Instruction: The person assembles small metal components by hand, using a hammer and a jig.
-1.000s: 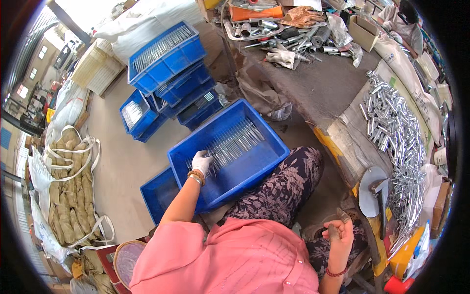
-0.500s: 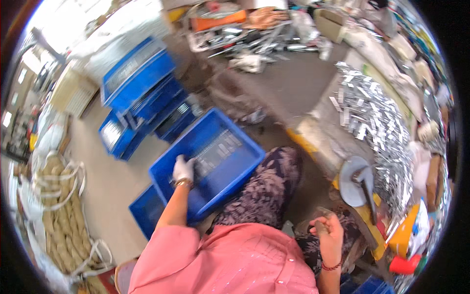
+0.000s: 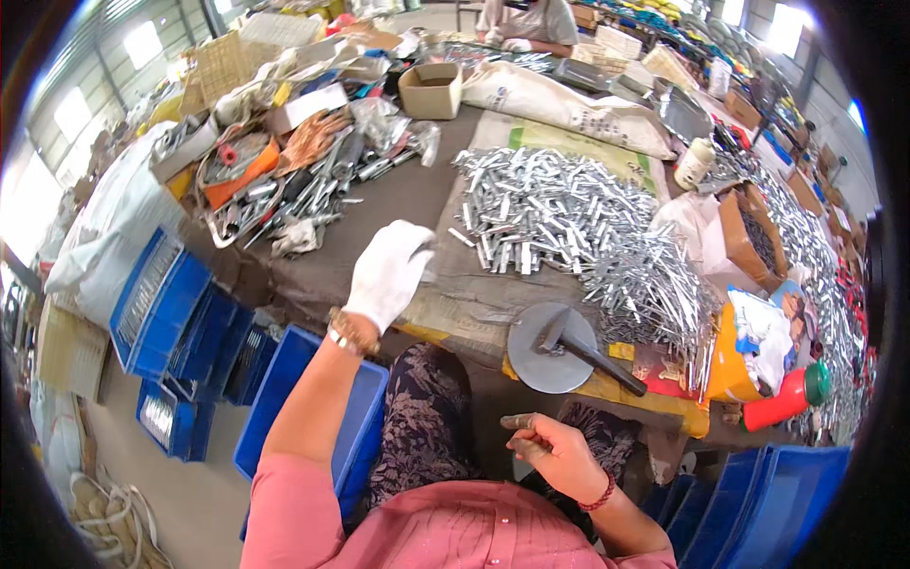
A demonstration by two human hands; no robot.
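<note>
The view has swung up from the floor to the workbench since half a second ago, and the gloved left hand (image 3: pixel 389 270) has left the blue crate (image 3: pixel 284 398) beside the knee and risen over the table (image 3: pixel 313 266).

In the head view that left hand wears a white knit glove and a metal watch band at the wrist; its fingers curl loosely downward, and whether they hold anything cannot be told. It hovers over the dark, worn tabletop, a little left of the heap of shiny metal pieces (image 3: pixel 550 213), short silvery stamped parts piled in a spiky tangle on a pale woven sack (image 3: pixel 569 142). The bare right hand (image 3: pixel 555 450), with a red bead bracelet, sits low over the lap, fingers half curled with the forefinger stretched out; nothing is seen in it.

A round grey metal disc with a dark handle (image 3: pixel 559 346) lies at the table edge between the two hands. A cardboard box (image 3: pixel 431 90) stands farther back, and mixed scrap and tools (image 3: pixel 284 180) crowd the left. Stacked blue crates (image 3: pixel 161 303) line the floor.
</note>
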